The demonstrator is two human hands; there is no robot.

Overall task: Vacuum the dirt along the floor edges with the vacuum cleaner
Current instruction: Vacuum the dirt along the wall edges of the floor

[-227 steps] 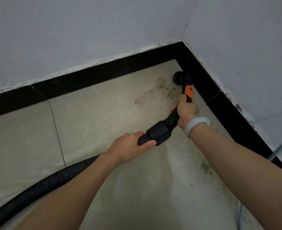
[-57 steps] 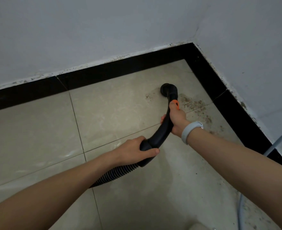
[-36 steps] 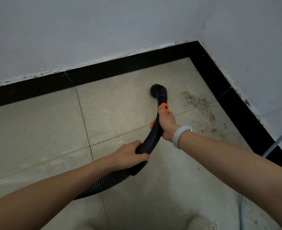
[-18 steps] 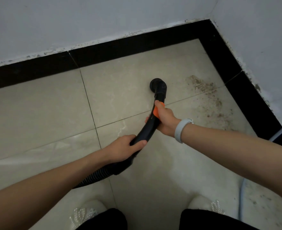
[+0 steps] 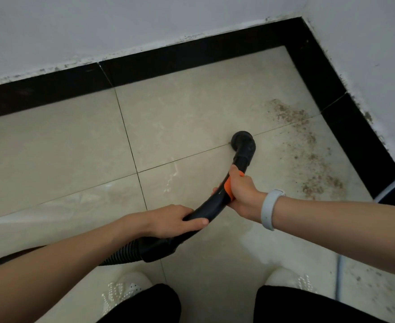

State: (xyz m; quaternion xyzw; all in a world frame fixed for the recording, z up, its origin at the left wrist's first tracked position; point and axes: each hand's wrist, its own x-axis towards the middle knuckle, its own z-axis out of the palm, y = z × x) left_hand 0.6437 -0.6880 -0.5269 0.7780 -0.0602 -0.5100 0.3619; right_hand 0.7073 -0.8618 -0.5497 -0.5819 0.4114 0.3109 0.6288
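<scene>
Head view: curved black vacuum wand (image 5: 217,203) running from lower left up to right, round nozzle (image 5: 242,141) down on the tiled floor (image 5: 168,113) at a grout line, aimed toward the corner. Left hand (image 5: 170,221) wrapped round the lower wand, right hand (image 5: 240,194) gripping the orange collar (image 5: 227,186). Dirt (image 5: 308,148) strewn right of nozzle, beside black skirting (image 5: 354,136). No readable writing.

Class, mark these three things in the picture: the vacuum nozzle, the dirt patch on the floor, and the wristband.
vacuum nozzle (image 5: 242,140): head view, on its round black mouth.
dirt patch (image 5: 308,145): head view, on the speckled stretch beside the right skirting.
wristband (image 5: 269,209): head view, on the pale strap around the right wrist.
</scene>
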